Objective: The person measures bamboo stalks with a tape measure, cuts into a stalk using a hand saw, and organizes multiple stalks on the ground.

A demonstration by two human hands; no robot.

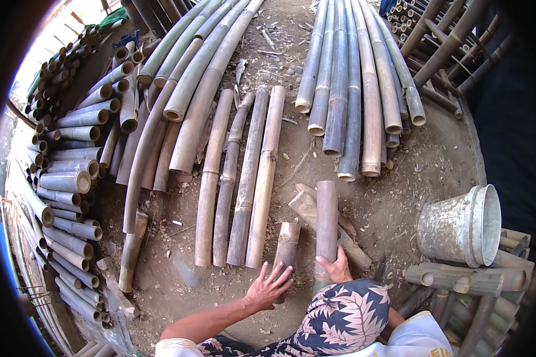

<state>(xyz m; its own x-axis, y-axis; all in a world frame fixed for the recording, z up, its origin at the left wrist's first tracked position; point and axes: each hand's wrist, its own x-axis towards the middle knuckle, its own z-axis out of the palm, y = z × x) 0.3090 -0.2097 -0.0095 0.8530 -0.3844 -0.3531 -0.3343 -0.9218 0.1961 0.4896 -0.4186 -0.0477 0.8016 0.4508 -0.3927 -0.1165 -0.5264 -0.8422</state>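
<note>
My right hand [338, 269] is wrapped around the lower part of a brownish bamboo section [326, 217], which points away from me. Its lower end runs behind leaf-patterned cloth [345, 318]. Beside it, my left hand [270, 287] has its fingers spread at the side of a shorter bamboo piece [287, 241]; whether it bears on that piece, I cannot tell. A split wooden block [307, 208] lies on the ground partly under the longer section. Several cut bamboo lengths [242, 208] lie side by side just beyond my left hand.
Long bamboo poles lie in a left bundle [211, 71] and a right bundle [369, 89] at the far side. Stacked tubes [77, 160] line the left. At right, a tilted whitish bucket [449, 229] sits near bamboo offcuts [458, 276]. Chips litter the dirt floor [173, 232].
</note>
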